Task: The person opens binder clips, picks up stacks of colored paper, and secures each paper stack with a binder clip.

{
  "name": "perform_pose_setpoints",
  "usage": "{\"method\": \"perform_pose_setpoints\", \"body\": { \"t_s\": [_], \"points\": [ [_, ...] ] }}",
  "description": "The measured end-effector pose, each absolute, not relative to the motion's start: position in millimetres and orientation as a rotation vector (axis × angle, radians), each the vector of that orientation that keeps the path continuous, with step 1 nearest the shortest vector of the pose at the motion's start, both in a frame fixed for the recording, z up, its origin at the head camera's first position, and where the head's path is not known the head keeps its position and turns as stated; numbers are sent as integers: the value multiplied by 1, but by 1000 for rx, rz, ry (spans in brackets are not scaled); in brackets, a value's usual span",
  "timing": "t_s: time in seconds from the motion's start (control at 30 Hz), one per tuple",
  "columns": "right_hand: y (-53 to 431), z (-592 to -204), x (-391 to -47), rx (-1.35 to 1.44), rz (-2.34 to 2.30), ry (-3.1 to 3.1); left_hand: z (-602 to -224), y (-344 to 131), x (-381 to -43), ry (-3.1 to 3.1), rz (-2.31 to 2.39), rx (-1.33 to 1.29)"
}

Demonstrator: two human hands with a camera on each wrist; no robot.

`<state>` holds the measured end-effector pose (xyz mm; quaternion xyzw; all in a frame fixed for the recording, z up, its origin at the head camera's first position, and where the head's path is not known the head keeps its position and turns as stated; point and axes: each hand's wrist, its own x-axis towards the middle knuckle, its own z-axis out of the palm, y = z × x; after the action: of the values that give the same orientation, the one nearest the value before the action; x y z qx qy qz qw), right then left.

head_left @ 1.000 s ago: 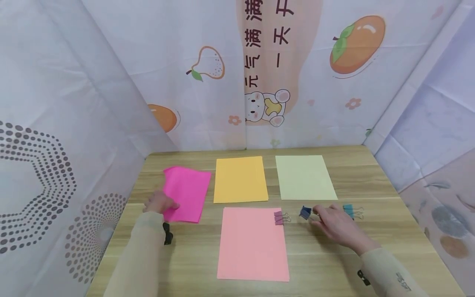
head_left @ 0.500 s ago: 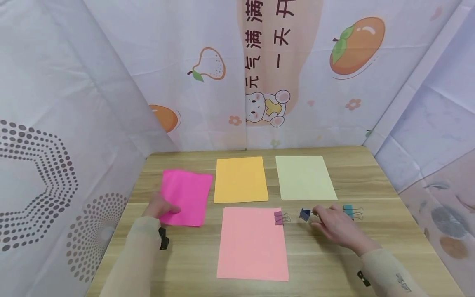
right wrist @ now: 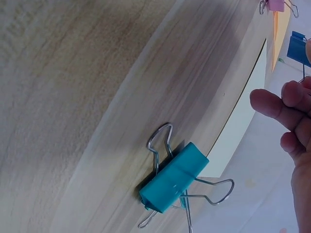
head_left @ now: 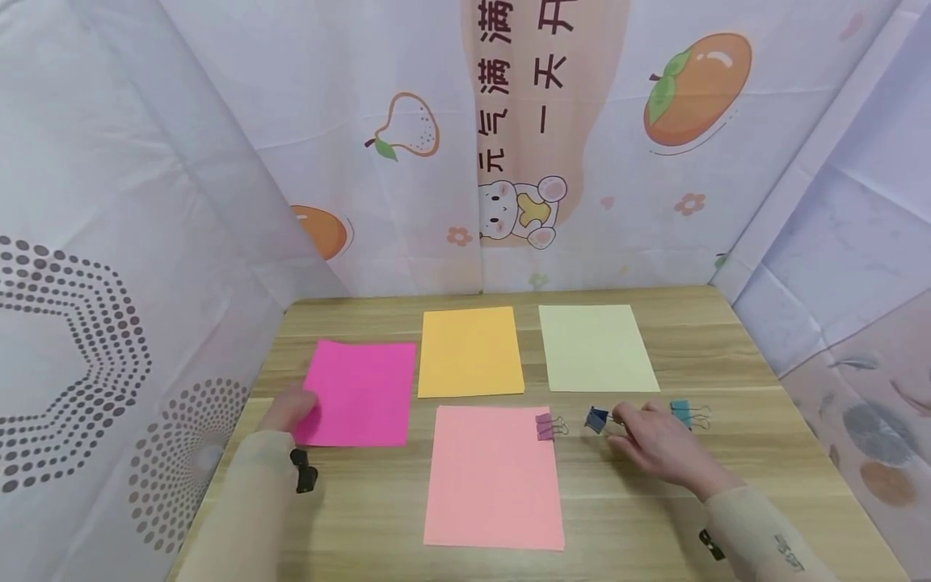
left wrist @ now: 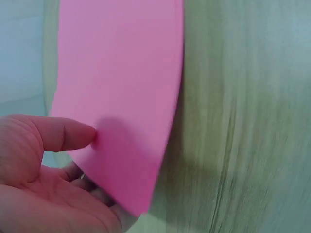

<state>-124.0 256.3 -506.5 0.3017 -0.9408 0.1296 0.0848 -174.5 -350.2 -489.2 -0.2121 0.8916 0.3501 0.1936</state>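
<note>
My left hand [head_left: 286, 410] pinches the left edge of the magenta paper sheets [head_left: 360, 396]. In the left wrist view the thumb [left wrist: 73, 134] lies on top and the other fingers are beneath, with the near end of the paper bent over them. At right, my right hand [head_left: 660, 444] holds a dark blue binder clip [head_left: 597, 419] by its wire handles, the clip's body pointing left above the tabletop. Just beyond that hand lies a teal binder clip [head_left: 680, 412], its wire handles spread in the right wrist view.
Salmon-pink paper [head_left: 494, 485] lies front centre with a purple binder clip [head_left: 545, 428] at its upper right corner. Orange paper [head_left: 471, 352] and pale green paper [head_left: 598, 347] lie behind. Printed curtains [head_left: 407, 218] border the wooden table [head_left: 371, 517] at the back and sides.
My left hand has slid left and toward me to the paper's left edge. The magenta paper has shifted slightly nearer and now lies flatter. The right hand stays put with the blue clip.
</note>
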Motion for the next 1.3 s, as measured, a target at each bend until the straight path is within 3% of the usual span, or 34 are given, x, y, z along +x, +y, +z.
{"method": "perform_pose_setpoints", "body": {
  "t_s": [0.27,1.3],
  "points": [
    [258,-508,-124,933,377,-2758,-487,-363,-172,2288,1307,-677],
    [247,-499,-131,1047,362,-2643,-468,-380,-154,2290,1739,-302]
  ]
}}
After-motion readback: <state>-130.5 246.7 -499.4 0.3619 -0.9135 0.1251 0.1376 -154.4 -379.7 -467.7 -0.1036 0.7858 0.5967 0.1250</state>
